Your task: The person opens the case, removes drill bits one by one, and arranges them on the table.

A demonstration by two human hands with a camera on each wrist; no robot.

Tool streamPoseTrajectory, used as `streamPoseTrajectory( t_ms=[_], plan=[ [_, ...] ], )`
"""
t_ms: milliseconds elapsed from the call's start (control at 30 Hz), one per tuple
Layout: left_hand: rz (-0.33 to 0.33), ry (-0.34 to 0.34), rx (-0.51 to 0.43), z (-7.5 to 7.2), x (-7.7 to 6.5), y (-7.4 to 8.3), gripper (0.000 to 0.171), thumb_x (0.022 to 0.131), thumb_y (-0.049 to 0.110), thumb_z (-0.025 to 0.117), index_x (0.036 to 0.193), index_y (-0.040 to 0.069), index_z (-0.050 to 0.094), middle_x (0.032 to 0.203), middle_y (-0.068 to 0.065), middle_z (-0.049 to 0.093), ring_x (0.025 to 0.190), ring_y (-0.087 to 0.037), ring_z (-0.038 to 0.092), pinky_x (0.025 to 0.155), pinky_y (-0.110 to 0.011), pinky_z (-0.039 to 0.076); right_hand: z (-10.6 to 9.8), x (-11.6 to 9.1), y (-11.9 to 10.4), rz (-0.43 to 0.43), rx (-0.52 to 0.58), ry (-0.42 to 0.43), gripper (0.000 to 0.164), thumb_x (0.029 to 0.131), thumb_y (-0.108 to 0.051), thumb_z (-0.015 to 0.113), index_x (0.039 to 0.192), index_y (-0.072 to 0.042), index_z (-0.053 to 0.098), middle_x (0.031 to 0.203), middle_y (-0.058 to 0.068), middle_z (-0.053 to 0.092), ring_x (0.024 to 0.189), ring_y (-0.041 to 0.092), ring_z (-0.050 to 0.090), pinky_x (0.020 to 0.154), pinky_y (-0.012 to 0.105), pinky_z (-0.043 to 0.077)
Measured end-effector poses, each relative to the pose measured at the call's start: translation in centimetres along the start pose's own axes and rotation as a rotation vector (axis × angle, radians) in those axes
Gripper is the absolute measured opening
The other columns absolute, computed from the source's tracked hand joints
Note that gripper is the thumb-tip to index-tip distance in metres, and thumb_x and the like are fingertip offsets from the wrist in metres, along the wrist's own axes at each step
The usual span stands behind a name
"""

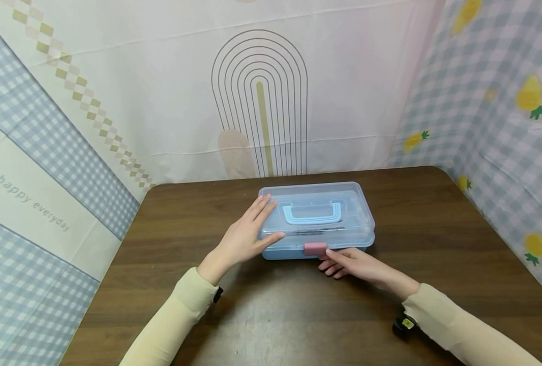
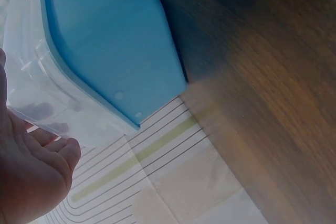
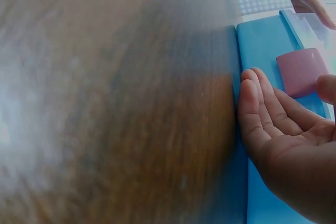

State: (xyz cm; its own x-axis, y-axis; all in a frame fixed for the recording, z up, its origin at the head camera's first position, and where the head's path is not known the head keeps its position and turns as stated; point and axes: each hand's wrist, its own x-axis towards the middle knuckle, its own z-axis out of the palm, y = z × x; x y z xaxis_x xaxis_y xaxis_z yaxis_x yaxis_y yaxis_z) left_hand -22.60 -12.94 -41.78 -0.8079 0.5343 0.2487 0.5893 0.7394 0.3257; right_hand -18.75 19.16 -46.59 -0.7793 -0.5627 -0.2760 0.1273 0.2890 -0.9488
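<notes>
Blue box (image 1: pixel 282 254) with clear lid (image 1: pixel 360 213) on a brown table (image 1: pixel 262 325), left hand (image 1: pixel 244 235) spread wide at the lid's left end, right hand (image 1: pixel 358 264) – fingers loosely bent – thumb touching the pink latch (image 1: pixel 314 248)

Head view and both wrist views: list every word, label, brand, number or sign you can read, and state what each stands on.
"happy everyday": on the pale band of the cloth at the left of the head view.
Too small to read: any marking on the yellow patch of the black device at the right wrist.
None visible: the box and its pink latch. Neither wrist view shows readable text.
</notes>
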Motion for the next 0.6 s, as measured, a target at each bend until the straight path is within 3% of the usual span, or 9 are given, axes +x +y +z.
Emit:
streamPoseTrajectory(
  t_ms=[267,600],
  plan=[
    [0.001,0.029,-0.013,0.47,-0.11,0.05,0.084,0.097,0.067,0.047,0.16,0.015,0.029,0.167,-0.003,0.019,0.154,-0.017,0.01,0.108,-0.05,0.042,0.03,0.11,0.4,0.027,0.071,0.024,0.066,0.108,-0.045,0.041,0.133,0.014,0.055,0.12,0.018,0.069,0.104,0.021,0.067,0.086,0.032,0.056],
    [0.001,0.033,-0.012,0.47,-0.12,0.21,0.082,0.097,0.064,0.051,0.159,0.014,0.03,0.167,-0.002,0.019,0.154,-0.017,0.01,0.112,-0.047,0.038,0.12,0.21,0.54,0.074,0.118,0.081,0.068,0.106,-0.052,0.044,0.127,0.01,0.063,0.108,0.012,0.071,0.096,0.021,0.068,0.083,0.031,0.056]
  ],
)
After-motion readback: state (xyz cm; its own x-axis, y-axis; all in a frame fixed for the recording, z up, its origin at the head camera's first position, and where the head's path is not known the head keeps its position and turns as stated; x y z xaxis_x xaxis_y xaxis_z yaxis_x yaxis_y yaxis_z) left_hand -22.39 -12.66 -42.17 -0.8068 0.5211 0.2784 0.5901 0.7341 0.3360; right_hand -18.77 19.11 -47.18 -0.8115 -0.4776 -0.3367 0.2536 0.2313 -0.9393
